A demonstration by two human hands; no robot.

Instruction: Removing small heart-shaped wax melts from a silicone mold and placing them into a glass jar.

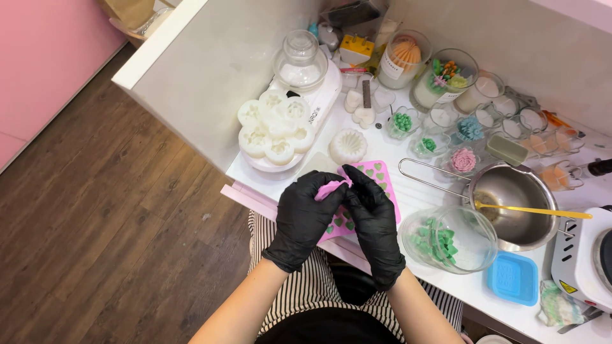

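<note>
Both black-gloved hands pinch the near corner of a pink silicone heart mould [375, 175], the left hand [306, 213] and right hand [375, 216] bending its edge upward between fingertips. The mould lies on the white table [408, 197], beside a glass bowl [449, 239] of green wax pieces.

White label [390, 65] seen on glass candle jar [401, 58] at counter back; small yellow box [356, 48] beside it; yellow triangular warning sticker [568, 287] on white hotplate [583, 255], right edge.
</note>
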